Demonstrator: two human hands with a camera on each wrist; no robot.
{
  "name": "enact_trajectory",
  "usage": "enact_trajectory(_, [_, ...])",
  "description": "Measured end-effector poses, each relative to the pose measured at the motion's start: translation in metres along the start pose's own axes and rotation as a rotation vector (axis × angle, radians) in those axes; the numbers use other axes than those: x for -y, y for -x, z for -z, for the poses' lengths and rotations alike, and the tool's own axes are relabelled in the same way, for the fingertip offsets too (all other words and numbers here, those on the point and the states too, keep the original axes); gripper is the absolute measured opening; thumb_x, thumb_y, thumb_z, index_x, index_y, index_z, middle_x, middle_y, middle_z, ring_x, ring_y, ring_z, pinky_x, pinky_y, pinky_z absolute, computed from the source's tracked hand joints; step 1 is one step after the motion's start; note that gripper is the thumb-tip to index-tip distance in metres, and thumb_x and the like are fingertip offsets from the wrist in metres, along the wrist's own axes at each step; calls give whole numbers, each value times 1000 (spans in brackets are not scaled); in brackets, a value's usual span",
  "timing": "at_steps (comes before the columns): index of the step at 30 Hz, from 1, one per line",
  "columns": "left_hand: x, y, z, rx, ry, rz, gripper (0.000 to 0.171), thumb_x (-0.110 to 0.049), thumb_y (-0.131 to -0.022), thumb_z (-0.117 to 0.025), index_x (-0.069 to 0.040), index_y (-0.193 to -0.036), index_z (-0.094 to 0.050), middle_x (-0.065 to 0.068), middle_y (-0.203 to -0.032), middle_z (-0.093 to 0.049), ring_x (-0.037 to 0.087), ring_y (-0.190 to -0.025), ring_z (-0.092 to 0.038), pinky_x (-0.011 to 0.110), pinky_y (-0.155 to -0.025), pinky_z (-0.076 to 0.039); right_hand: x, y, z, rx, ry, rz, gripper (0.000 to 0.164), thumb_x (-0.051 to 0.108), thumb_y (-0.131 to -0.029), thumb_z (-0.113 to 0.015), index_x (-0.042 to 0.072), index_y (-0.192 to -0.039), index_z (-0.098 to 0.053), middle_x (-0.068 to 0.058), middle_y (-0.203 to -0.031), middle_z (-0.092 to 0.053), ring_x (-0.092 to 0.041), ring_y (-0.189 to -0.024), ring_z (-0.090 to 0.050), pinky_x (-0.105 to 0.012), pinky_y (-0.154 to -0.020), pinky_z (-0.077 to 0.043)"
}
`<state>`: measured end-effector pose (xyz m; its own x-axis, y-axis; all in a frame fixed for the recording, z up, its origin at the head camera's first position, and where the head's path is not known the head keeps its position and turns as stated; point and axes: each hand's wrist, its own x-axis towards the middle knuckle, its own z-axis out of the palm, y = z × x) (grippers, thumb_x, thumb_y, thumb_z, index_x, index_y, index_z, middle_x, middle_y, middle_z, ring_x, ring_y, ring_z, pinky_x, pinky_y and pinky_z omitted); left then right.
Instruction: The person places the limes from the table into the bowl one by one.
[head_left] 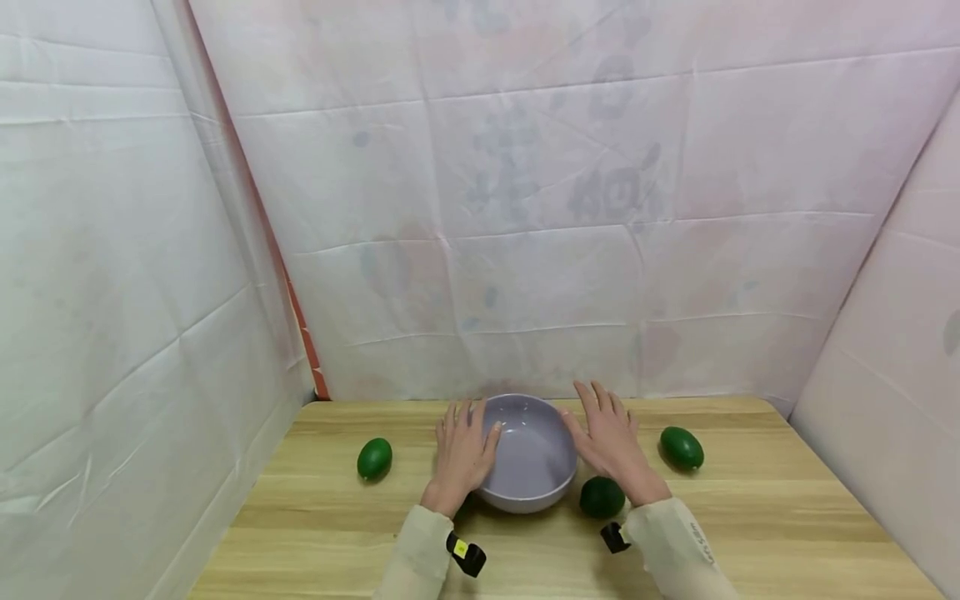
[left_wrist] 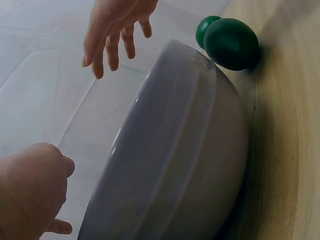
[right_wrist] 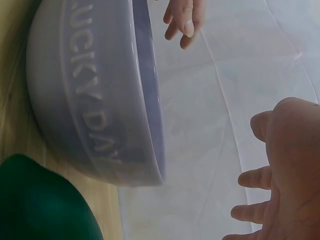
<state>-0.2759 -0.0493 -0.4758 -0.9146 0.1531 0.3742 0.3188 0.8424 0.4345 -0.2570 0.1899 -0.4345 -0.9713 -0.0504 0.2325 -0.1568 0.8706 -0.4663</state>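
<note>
A pale purple bowl (head_left: 525, 502) with a glossy inside stands upright on the wooden table. My left hand (head_left: 459, 454) is over its left rim, fingers spread and pointing away from me, and holds nothing. Over the right rim, my right hand (head_left: 611, 437) is likewise spread with nothing in it. Both wrist views show gaps between the hands and the bowl wall. Raised letters run around the bowl's side (right_wrist: 90, 75). A dark green fruit, lime-like and smooth (head_left: 602, 497), lies below my right palm, close to the bowl. Another dark green shape (head_left: 463, 507) is mostly hidden under my left wrist.
One green fruit (head_left: 375, 459) lies left of the bowl and another (head_left: 681, 448) to the right of my right hand. White sheeting (head_left: 525, 250) hangs behind the table (head_left: 787, 517) and along both sides. Both sleeved wrists carry small black cameras (head_left: 467, 557).
</note>
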Motion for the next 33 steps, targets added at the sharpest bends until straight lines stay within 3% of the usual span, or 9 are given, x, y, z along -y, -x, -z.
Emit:
enact_trajectory(16, [9,-6,2,25,35,-2,49,-36,-106,-47,-8,-146,-51,26,-149,-51,49,-141,-43,68,-111,-37,-13,11,11,28,-6,-23,70,51,-107,-37,6,-159,-29,-31,-163,-22,-57,-147,-25,-80,-110,-24])
enact_trajectory(24, [15,-10,-3,33,32,-18,43,-27,-106,-47,-8,-145,-52,24,-146,-54,47,-136,-48,64,-109,-42,-20,19,12,18,12,-20,67,49,-108,-38,4,-157,-32,-32,-162,-25,-58,-145,-29,-82,-107,-27])
enact_trajectory(33, [15,-13,-8,29,-2,-52,42,-12,-101,-52,-6,-142,-54,18,-134,-61,39,-119,-59,54,-103,-49,-23,25,11,-3,22,-2,65,46,-107,-42,2,-156,-35,-33,-160,-29,-58,-142,-34,-79,-106,-31])
